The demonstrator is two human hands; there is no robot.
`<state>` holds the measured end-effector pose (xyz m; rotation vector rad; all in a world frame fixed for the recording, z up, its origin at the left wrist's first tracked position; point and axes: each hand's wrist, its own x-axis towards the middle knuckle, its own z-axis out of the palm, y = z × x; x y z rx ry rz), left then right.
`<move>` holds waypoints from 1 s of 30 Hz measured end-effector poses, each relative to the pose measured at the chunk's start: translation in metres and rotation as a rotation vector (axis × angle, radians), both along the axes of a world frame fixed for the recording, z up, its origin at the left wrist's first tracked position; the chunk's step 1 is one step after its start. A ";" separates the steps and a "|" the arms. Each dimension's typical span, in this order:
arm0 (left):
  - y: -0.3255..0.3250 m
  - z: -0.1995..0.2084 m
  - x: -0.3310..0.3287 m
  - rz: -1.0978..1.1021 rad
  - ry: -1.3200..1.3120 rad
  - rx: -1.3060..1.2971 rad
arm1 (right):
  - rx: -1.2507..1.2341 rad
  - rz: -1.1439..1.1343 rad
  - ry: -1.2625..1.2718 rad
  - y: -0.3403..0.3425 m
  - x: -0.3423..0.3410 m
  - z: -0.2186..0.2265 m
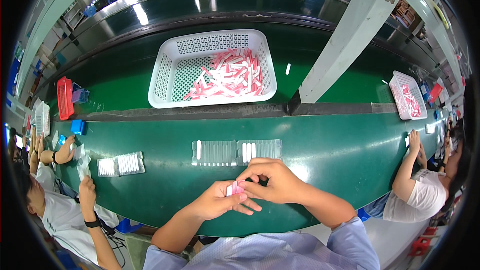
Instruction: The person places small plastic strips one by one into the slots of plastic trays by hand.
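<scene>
In front of my body, my left hand is closed around a few small flat pink-and-white strips, which stick up between its thumb and fingers. My right hand meets it from the right, thumb and forefinger pinched on a pink strip at the edge of the bunch. Just beyond the hands lies a clear ribbed plastic tray in two halves. One white strip stands in its left half, and several white strips fill slots in the right half.
Behind the tray, a white basket holds a heap of pink and white strips. A lone white strip lies beside it, near a grey post. A filled clear tray lies left. Co-workers sit on both sides; a red basket stands far left.
</scene>
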<state>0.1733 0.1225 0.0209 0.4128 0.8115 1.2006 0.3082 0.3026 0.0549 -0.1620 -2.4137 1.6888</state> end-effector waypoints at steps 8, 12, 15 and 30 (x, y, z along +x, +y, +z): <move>-0.002 0.004 0.003 -0.023 -0.064 0.008 | -0.209 -0.075 -0.102 -0.007 0.008 -0.009; -0.004 0.002 0.001 -0.079 0.014 0.005 | -0.292 -0.074 -0.070 -0.009 0.008 -0.006; -0.003 0.003 0.000 -0.161 -0.018 0.049 | -0.240 -0.048 -0.071 -0.006 0.009 -0.008; -0.029 -0.008 -0.014 0.069 0.311 0.069 | 0.137 -0.400 0.206 0.010 0.000 -0.002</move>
